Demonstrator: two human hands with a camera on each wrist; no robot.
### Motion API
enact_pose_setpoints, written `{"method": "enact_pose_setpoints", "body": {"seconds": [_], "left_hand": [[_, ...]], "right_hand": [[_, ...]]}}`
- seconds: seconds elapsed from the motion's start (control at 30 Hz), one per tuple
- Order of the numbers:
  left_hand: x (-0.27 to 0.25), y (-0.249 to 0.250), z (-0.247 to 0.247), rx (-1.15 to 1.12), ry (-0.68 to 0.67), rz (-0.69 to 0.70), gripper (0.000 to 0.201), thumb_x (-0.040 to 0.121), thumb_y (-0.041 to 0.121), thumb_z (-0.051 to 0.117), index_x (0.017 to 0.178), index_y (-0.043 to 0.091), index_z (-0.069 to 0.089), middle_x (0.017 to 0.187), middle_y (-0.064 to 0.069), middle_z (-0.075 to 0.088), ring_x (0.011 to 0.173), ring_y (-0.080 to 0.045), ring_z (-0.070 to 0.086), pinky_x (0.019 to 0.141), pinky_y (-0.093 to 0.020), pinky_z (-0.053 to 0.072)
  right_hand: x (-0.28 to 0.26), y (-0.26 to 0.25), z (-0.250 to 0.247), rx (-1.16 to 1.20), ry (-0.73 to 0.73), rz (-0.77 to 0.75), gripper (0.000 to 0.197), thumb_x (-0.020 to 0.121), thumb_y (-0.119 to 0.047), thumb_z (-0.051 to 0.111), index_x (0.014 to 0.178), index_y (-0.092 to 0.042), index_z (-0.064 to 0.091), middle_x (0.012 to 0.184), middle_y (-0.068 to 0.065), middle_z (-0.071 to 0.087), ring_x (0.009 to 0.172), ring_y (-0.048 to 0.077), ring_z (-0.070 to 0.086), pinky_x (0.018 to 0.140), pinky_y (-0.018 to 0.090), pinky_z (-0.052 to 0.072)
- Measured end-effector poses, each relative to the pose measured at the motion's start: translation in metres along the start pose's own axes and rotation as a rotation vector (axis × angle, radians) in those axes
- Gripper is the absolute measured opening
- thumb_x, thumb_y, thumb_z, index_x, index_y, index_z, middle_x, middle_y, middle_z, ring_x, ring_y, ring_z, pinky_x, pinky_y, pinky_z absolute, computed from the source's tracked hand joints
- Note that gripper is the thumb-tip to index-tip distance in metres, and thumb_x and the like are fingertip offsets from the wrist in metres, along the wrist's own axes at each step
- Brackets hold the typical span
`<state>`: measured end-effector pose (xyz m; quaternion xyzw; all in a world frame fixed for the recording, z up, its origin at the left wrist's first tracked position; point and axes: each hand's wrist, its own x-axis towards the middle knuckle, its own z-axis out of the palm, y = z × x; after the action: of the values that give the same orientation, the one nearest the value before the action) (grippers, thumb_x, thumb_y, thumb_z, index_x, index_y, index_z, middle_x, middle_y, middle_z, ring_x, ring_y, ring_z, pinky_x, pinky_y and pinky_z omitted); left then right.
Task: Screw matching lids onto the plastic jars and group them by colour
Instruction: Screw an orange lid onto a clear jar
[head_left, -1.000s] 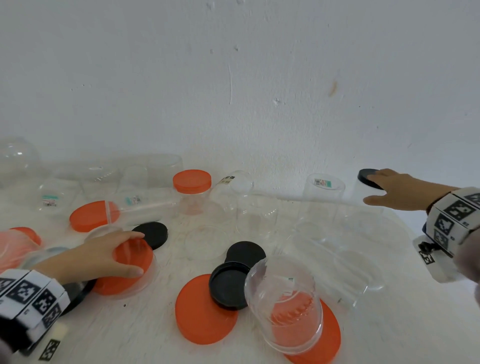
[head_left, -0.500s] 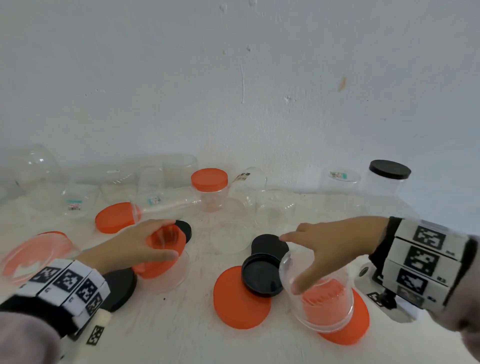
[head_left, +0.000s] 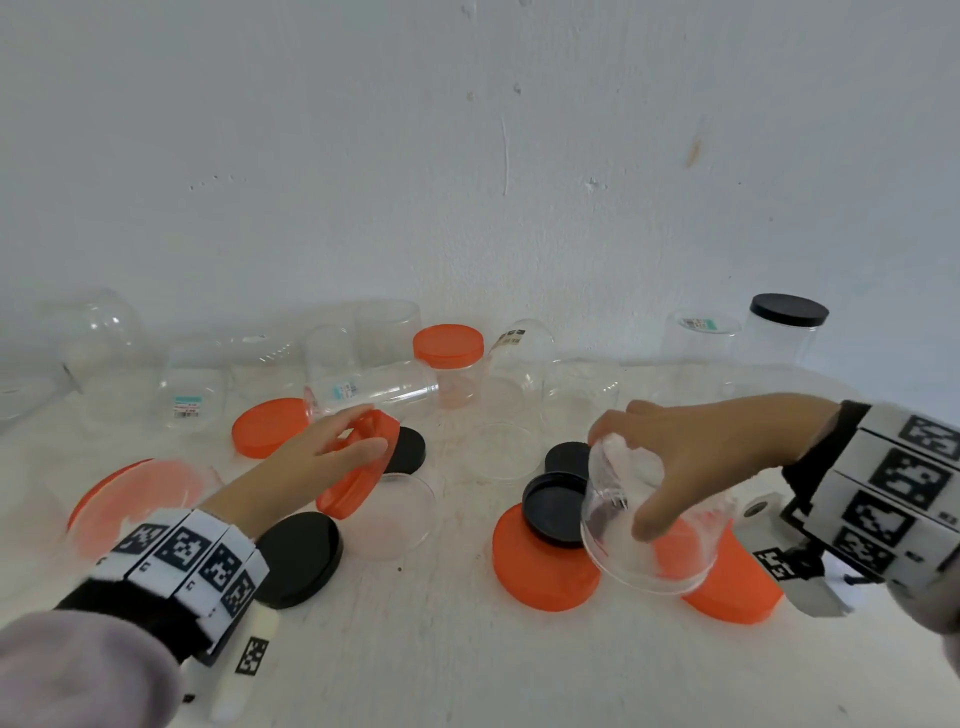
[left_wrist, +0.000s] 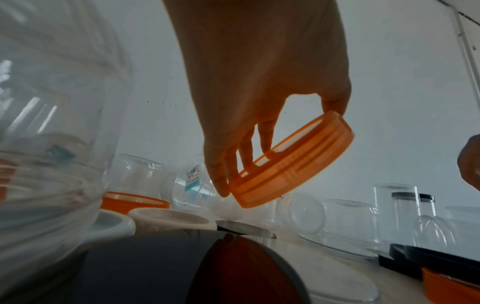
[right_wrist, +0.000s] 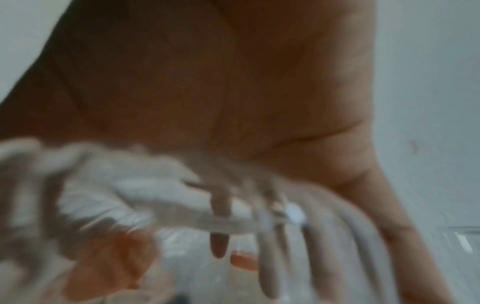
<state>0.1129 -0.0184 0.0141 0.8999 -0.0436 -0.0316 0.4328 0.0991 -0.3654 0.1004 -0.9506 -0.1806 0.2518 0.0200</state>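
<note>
My left hand (head_left: 332, 447) holds an orange lid (head_left: 358, 473) tilted above the table, fingers and thumb pinching its rim; the left wrist view shows the same orange lid (left_wrist: 291, 162) in my left hand (left_wrist: 259, 123). My right hand (head_left: 675, 467) grips a clear jar (head_left: 649, 519) lying tipped over two orange lids (head_left: 540, 566), thumb on its near side. The right wrist view is blurred, showing my right hand (right_wrist: 233, 144) over the clear jar (right_wrist: 155, 195). A low clear jar (head_left: 400, 514) sits under the held lid.
Black lids (head_left: 553, 506) lie between my hands and one large black lid (head_left: 298, 558) by my left wrist. Many clear jars line the wall, one capped orange (head_left: 449, 364), one capped black (head_left: 787, 332). A large clear jar over an orange lid (head_left: 135, 499) stands at the left.
My right hand left the black-capped jar at the back right, came forward and took hold of the clear jar. My left hand lifted the orange lid off the low jar and tilted it.
</note>
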Motion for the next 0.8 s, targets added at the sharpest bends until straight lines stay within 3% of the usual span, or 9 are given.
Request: {"method": "enact_pose_setpoints", "body": {"seconds": [0.07, 0.23, 0.33, 0.47, 0.53, 0.57, 0.63, 0.67, 0.8], "left_hand": [[-0.003, -0.001, -0.002, -0.085, 0.025, -0.025, 0.035, 0.095, 0.044, 0.050, 0.129, 0.047, 0.041, 0.108, 0.031, 0.049, 0.093, 0.009, 0.051, 0.068, -0.012, 0.039], [-0.010, -0.001, -0.004, -0.198, 0.071, -0.038, 0.024, 0.095, 0.046, 0.049, 0.118, 0.052, 0.046, 0.106, 0.029, 0.051, 0.093, 0.004, 0.054, 0.068, -0.014, 0.041], [-0.014, -0.002, -0.006, -0.220, 0.066, -0.052, 0.016, 0.092, 0.051, 0.050, 0.104, 0.060, 0.048, 0.104, 0.031, 0.053, 0.092, 0.003, 0.056, 0.068, -0.015, 0.042], [-0.020, 0.002, -0.008, -0.227, 0.040, -0.060, 0.019, 0.080, 0.065, 0.049, 0.098, 0.068, 0.047, 0.106, 0.032, 0.053, 0.097, 0.000, 0.056, 0.070, -0.017, 0.042], [-0.022, 0.003, -0.009, -0.224, 0.035, -0.054, 0.028, 0.071, 0.071, 0.047, 0.098, 0.068, 0.046, 0.109, 0.029, 0.054, 0.099, -0.003, 0.056, 0.072, -0.019, 0.043], [-0.023, 0.004, -0.009, -0.226, 0.031, -0.053, 0.029, 0.069, 0.072, 0.047, 0.098, 0.068, 0.046, 0.110, 0.026, 0.054, 0.099, -0.004, 0.056, 0.072, -0.020, 0.044], [-0.025, 0.007, -0.010, -0.237, 0.013, -0.048, 0.034, 0.066, 0.073, 0.046, 0.100, 0.066, 0.046, 0.111, 0.022, 0.054, 0.098, -0.006, 0.056, 0.071, -0.022, 0.046], [-0.026, 0.008, -0.010, -0.241, 0.001, -0.045, 0.039, 0.065, 0.074, 0.045, 0.102, 0.064, 0.046, 0.114, 0.022, 0.053, 0.100, -0.006, 0.056, 0.073, -0.024, 0.047], [-0.027, 0.013, -0.009, -0.244, -0.015, -0.030, 0.046, 0.066, 0.072, 0.045, 0.110, 0.060, 0.043, 0.126, 0.012, 0.054, 0.115, -0.017, 0.056, 0.095, -0.038, 0.048]], "right_hand": [[0.001, -0.011, 0.000, 0.082, 0.079, -0.035, 0.088, 0.046, -0.074, 0.065, 0.123, -0.051, 0.027, 0.111, -0.025, 0.040, 0.102, 0.003, 0.052, 0.087, 0.029, 0.049], [0.011, -0.038, 0.012, 0.421, 0.226, -0.103, 0.089, 0.047, -0.067, 0.071, 0.124, -0.042, 0.034, 0.111, -0.012, 0.052, 0.101, 0.008, 0.057, 0.085, 0.027, 0.051], [0.017, -0.052, 0.024, 0.648, 0.209, -0.142, 0.092, 0.047, -0.053, 0.080, 0.126, -0.036, 0.036, 0.112, -0.009, 0.050, 0.098, 0.008, 0.057, 0.074, 0.019, 0.047], [0.028, -0.070, 0.045, 0.840, 0.132, -0.161, 0.083, 0.061, -0.031, 0.086, 0.130, -0.031, 0.040, 0.118, 0.005, 0.057, 0.104, 0.019, 0.061, 0.087, 0.027, 0.052], [0.036, -0.079, 0.056, 0.889, 0.180, -0.143, 0.076, 0.060, -0.036, 0.086, 0.125, -0.028, 0.047, 0.115, 0.004, 0.060, 0.104, 0.019, 0.062, 0.094, 0.031, 0.051], [0.039, -0.083, 0.061, 0.903, 0.224, -0.122, 0.069, 0.057, -0.043, 0.084, 0.115, -0.028, 0.051, 0.112, 0.001, 0.061, 0.103, 0.017, 0.061, 0.093, 0.032, 0.050], [0.045, -0.090, 0.068, 0.911, 0.283, -0.072, 0.058, 0.050, -0.054, 0.078, 0.094, -0.027, 0.052, 0.111, -0.006, 0.059, 0.104, 0.012, 0.059, 0.085, 0.027, 0.047], [0.048, -0.092, 0.070, 0.922, 0.292, -0.058, 0.059, 0.049, -0.057, 0.077, 0.093, -0.025, 0.053, 0.109, -0.007, 0.058, 0.104, 0.011, 0.059, 0.082, 0.025, 0.044], [0.052, -0.097, 0.077, 0.966, 0.230, -0.048, 0.081, 0.047, -0.051, 0.080, 0.117, -0.023, 0.050, 0.106, -0.005, 0.056, 0.095, 0.010, 0.056, 0.076, 0.021, 0.041]]}}
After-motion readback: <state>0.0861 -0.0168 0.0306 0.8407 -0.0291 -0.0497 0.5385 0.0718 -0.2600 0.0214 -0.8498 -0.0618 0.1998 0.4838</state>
